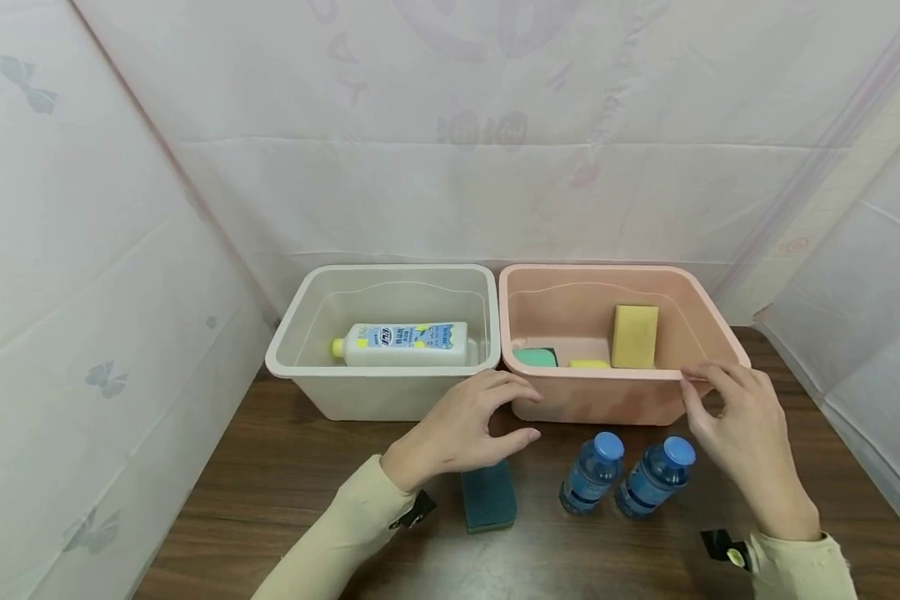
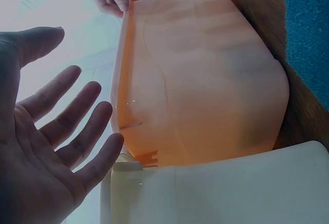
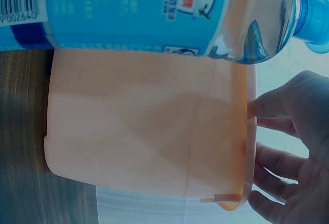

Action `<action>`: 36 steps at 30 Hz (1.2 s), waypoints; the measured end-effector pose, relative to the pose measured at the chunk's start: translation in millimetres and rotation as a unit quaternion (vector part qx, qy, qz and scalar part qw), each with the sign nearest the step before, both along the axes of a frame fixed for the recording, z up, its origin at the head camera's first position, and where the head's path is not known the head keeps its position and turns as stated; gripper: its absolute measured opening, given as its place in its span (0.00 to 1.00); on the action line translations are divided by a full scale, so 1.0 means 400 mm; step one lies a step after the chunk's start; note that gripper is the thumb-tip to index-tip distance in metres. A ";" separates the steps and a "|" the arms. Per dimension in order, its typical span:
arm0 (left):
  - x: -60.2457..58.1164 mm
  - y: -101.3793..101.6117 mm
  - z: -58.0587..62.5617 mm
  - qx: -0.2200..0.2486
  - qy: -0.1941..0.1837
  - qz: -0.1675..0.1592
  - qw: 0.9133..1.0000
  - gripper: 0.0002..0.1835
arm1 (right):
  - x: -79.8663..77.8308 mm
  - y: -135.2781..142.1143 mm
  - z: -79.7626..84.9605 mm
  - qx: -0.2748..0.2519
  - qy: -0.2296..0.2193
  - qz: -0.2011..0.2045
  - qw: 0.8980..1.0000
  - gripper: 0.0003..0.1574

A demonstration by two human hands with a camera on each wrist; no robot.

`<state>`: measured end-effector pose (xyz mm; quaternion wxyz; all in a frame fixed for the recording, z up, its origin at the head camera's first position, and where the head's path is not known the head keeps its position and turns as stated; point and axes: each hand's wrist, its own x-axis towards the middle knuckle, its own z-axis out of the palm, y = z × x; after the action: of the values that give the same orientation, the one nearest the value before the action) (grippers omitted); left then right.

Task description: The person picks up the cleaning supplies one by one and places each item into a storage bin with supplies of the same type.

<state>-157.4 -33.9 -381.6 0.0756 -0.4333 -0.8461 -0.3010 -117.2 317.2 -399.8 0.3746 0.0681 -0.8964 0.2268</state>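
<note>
My left hand hovers in front of the two bins, thumb and fingers spread apart with nothing between them. Below it on the table lies a dark green sponge, partly hidden by the hand. My right hand is at the front right of a pink bin, its fingertips touching the rim. Two small blue-capped bottles with blue labels, a left one and a right one, stand between my hands. In the right wrist view, a bottle crosses the top, close to the camera.
A grey-white bin stands left of the pink one, holding a white bottle with a yellow cap. Inside the pink bin are a yellow sponge, a green sponge and another yellow piece. White sheeting rises behind.
</note>
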 end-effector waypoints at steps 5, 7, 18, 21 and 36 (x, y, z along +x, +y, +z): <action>0.010 -0.012 -0.006 -0.013 -0.019 0.004 1.000 0.21 | -0.001 0.000 0.001 0.002 0.000 0.000 1.000 0.09; 0.015 -0.016 -0.012 -0.023 -0.032 0.006 0.999 0.20 | 0.000 0.000 0.000 0.002 -0.001 0.000 1.000 0.09; 0.028 -0.029 -0.056 -0.061 -0.073 0.004 0.995 0.21 | 0.001 -0.002 0.000 -0.002 -0.002 0.001 1.000 0.09; 0.033 -0.032 -0.067 -0.064 -0.081 0.001 0.995 0.21 | -0.001 -0.001 0.001 -0.003 0.001 0.002 1.000 0.09; 0.061 -0.037 -0.127 -0.090 -0.094 -0.016 0.991 0.20 | -0.002 0.001 0.001 0.001 0.000 0.000 1.000 0.08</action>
<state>-133.1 -48.5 -432.5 -0.0478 -0.4213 -0.8662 -0.2644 -118.0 317.5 -399.5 0.3747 0.0684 -0.8967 0.2255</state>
